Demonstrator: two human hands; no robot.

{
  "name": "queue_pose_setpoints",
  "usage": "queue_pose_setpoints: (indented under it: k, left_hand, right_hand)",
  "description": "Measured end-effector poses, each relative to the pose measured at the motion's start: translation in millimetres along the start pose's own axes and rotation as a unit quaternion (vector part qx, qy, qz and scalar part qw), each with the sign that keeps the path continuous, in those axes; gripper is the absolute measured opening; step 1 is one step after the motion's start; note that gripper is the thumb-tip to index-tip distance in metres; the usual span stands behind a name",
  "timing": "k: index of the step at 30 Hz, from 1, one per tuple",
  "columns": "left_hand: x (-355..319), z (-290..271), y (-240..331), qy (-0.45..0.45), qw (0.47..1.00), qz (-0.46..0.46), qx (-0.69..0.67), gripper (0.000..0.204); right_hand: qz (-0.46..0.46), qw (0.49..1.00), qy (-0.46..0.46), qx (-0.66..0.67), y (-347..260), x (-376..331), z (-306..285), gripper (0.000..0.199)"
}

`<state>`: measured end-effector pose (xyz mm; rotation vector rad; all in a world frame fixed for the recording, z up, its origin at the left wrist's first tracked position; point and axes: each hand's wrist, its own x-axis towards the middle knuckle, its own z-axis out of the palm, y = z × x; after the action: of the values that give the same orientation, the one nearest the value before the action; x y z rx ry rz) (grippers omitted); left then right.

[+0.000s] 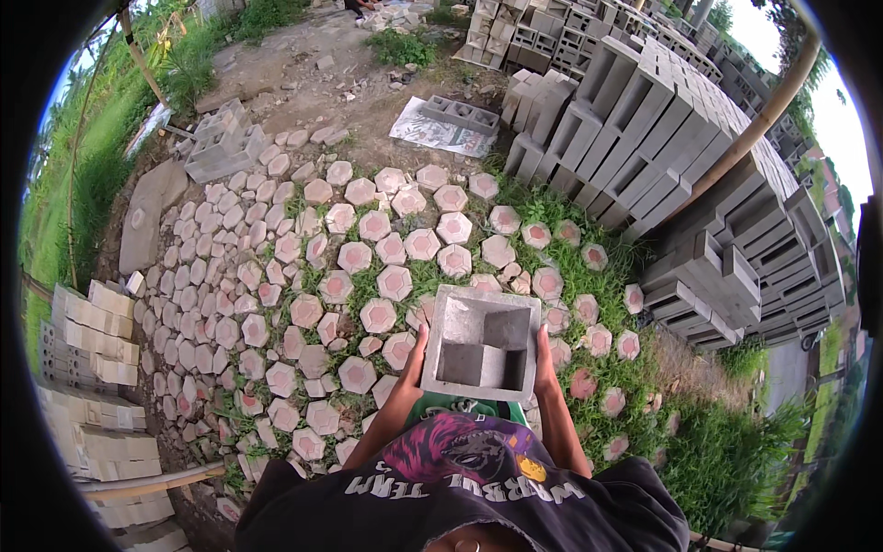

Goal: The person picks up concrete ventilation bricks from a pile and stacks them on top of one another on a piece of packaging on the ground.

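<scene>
Block: one grey concrete block (482, 343) with two hollow cells, open side up, was carried at chest height above the pavers.
Left hand: the left hand (416, 354) pressed flat against the block's left side, fingers wrapped on its edge.
Right hand: the right hand (544, 359) clasped the right side; the block sat between both hands, touching each.
Pavers: dozens of hexagonal pink-and-grey pavers (377, 316) lay on grass, too many to count.
Stacks: a large stack of grey blocks (662, 156) stood at right; a pale stack (97, 336) at left.
Sheet: one white printed sheet (437, 136) lay on dirt, carrying one grey block.
</scene>
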<state>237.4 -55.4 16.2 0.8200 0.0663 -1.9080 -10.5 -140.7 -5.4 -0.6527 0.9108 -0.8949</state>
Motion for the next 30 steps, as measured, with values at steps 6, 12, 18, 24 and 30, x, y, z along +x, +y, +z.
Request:
queue_pose_setpoints:
  k: [6,12,18,24,30]
  left_hand:
    - [66,20,56,0.046,0.998,0.038,0.027,0.081]
    - [157,40,116,0.060,0.996,0.057,0.023,0.079]
    - [260,85,194,0.079,0.993,0.083,0.021,0.076]
    - [336,152,276,0.085,0.990,0.107,0.016,0.074]
    - [418,163,357,0.073,0.990,0.119,-0.029,0.070]
  right_hand:
    - [0.018,0.995,-0.049,-0.090,-44,92,13,0.062]
    - [0.091,0.994,-0.057,-0.034,-69,218,3,0.062]
    - [0.098,0.993,-0.055,-0.030,-132,351,-2,0.062]
    - [0.095,0.993,-0.054,-0.044,-201,459,17,0.059]
    - [0.090,0.992,-0.066,-0.065,-240,572,49,0.058]
